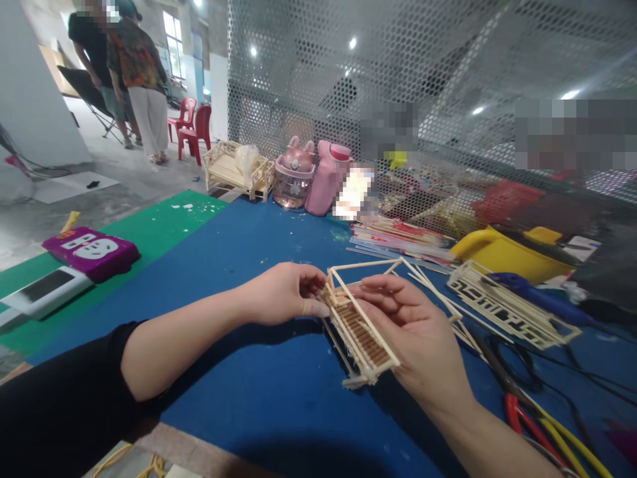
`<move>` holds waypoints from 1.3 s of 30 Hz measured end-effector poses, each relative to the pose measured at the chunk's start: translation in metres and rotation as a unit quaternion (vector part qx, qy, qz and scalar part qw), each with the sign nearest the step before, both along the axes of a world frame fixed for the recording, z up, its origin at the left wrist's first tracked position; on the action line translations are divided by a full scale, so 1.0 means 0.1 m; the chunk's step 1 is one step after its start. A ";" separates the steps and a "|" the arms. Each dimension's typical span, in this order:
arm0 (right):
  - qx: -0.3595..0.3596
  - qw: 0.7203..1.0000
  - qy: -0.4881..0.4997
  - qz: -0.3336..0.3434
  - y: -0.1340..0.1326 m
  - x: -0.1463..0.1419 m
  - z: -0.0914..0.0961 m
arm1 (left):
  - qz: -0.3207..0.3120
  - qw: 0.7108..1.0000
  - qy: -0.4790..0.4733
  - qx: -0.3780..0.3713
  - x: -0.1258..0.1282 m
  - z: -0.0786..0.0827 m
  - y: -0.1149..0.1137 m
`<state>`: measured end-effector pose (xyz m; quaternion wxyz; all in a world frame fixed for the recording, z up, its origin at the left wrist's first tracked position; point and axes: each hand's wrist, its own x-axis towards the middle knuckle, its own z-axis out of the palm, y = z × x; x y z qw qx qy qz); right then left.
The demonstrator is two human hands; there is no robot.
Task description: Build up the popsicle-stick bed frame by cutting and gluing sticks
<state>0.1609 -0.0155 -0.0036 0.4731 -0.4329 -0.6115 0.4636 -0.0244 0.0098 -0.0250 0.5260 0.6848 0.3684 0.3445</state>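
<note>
A small model frame [359, 325] built of thin pale wooden sticks, with a slatted panel, is held over the blue table mat [259, 372]. My left hand [283, 292] pinches its left end with thumb and fingers closed. From the right, my right hand [413, 332] grips the frame with its fingers curled over the top and the slatted panel resting against the palm. Open stick rails of the model rise behind my right fingers.
A flat stick lattice panel [507, 307], a blue tool [537, 295], a yellow tub [502, 253] and red-and-yellow pliers [542, 425] lie right. Loose sticks [398, 238], pink bottles [308, 176] and a finished stick model [239, 169] stand behind. A purple power strip [92, 251] sits left. People stand far left.
</note>
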 end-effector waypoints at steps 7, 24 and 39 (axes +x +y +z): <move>-0.003 1.000 0.003 -0.001 -0.01 0.02 -0.02 | 0.003 1.000 0.011 0.004 0.00 0.01 0.00; -0.033 0.999 0.026 -0.017 0.02 0.05 -0.01 | -0.007 1.000 0.000 -0.002 0.00 -0.02 0.01; -0.030 0.999 0.018 0.028 0.05 -0.01 -0.01 | 0.004 1.000 0.022 0.011 0.00 -0.01 0.01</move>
